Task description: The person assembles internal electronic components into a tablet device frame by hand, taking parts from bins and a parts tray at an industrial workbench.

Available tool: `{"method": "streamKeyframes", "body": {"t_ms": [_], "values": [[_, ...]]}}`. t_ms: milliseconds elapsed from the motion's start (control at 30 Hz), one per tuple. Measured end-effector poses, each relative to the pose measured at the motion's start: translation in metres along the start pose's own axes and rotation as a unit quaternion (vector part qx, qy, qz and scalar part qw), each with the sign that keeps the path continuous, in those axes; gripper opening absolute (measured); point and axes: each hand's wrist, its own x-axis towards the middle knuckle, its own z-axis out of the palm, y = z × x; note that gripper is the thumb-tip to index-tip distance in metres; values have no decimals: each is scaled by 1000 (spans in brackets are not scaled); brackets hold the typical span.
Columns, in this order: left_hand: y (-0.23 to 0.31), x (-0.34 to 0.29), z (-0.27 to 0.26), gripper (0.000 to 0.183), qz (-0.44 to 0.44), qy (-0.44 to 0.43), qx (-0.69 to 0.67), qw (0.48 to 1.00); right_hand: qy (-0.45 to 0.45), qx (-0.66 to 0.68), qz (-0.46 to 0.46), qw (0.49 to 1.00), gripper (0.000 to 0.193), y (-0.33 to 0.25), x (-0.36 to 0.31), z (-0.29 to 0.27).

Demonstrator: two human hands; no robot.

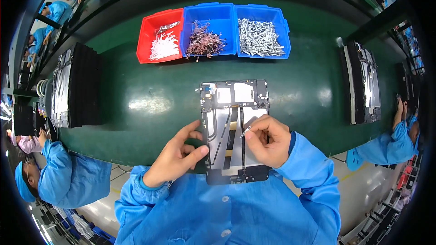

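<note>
An opened tablet (237, 171) lies in front of me on the green bench, its inner side up. Silver battery panels, dark ribbon cables and a black board at the far end show in it. Between the thumb and forefinger of my right hand (271, 141) is a small silvery strip (245, 132), held just over the tablet's middle; whether it touches is unclear. My left hand (178, 153) is beside the tablet's left edge, fingers apart and holding nothing, with the thumb tip close to or against the frame.
Beyond the tablet stand a red bin (144, 41) of white strips, a blue bin (218, 16) of brownish small cables and another blue bin (261, 13) of silvery pieces. Stacks of tablets in black holders (84, 86) (356, 81) flank the bench (172, 81). Co-workers (68, 172) sit either side.
</note>
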Motion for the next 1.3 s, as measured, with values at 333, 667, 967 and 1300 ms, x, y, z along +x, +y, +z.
{"method": "streamKeyframes", "body": {"t_ms": [333, 667, 967, 1300], "values": [[8, 34, 26, 39, 20, -11, -168, 985, -21, 18, 28, 999, 5, -10, 10, -8], [24, -3, 12, 22, 445, 304, 144, 830, -108, 128, -79, 983, 11, -131, 74, -22], [0, 24, 14, 61, 478, 371, 329, 725, -208, 317, -39, 924, 6, -116, 73, 26], [-8, 26, 11, 61, 465, 373, 343, 726, -201, 314, 45, 927, 3, -122, 73, 29]]}}
